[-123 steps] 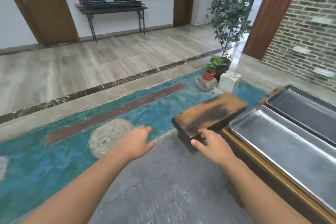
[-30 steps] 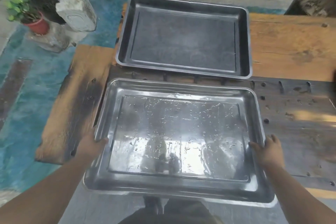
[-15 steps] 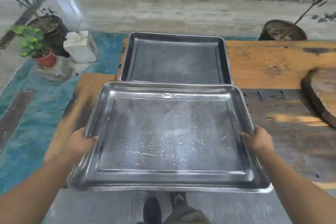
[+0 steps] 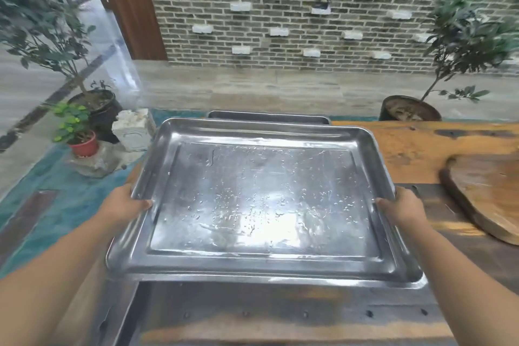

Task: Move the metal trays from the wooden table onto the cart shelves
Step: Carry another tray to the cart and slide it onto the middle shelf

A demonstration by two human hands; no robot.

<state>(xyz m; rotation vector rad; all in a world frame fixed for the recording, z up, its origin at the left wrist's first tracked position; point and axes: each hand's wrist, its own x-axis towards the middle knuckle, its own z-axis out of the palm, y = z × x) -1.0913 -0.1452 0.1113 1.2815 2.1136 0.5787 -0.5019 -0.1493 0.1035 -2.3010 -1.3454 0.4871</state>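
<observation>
A shiny metal tray, wet with droplets, is held level above the wooden table. My left hand grips its left rim and my right hand grips its right rim, thumbs over the edge. Behind it only the far rim of a second, darker metal tray shows; the rest is hidden by the held tray. No cart is in view.
A round wooden slab lies on the table at the right. Potted plants and a stone block stand on the floor at the left, another pot behind the table. A brick wall closes the back.
Both hands took the near tray by its side rims and lifted it off the table. It now hangs higher and covers most of the far tray. The view has tilted up.
</observation>
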